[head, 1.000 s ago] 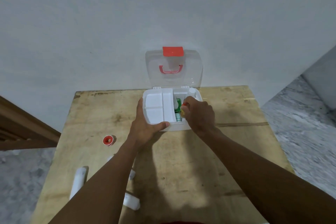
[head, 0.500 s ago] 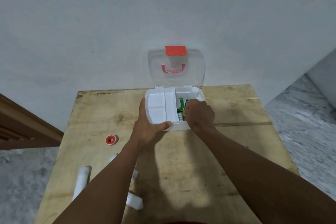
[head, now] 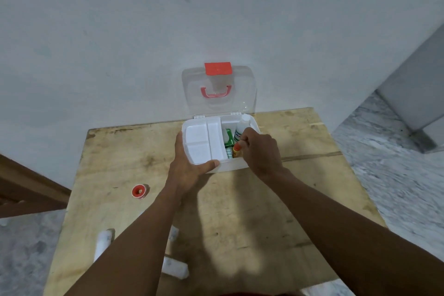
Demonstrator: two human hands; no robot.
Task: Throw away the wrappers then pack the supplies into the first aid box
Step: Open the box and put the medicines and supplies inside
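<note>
The white first aid box (head: 230, 167) stands open at the table's far edge, its clear lid (head: 242, 94) with a red latch leaning on the wall. A white divided tray (head: 204, 142) sits in its left half, gripped at the near left corner by my left hand (head: 186, 168). My right hand (head: 260, 149) reaches into the right half, fingers closed on a small yellow bottle with a red cap (head: 236, 149). Beside it lie a green box (head: 229, 138) and a white bottle (head: 241, 127). On the table remain a red tape roll (head: 138, 191) and white bandage rolls (head: 103, 243) (head: 175, 268).
The wooden table (head: 252, 223) is pushed against a white wall. A brown wooden rail (head: 28, 190) lies to the left, and grey marble floor (head: 396, 175) surrounds the table. Another white roll (head: 173, 233) is partly hidden behind my left forearm.
My right hand has shifted slightly inside the box's right half, and the red-capped bottle now shows at my fingertips. My left hand keeps its hold on the tray.
</note>
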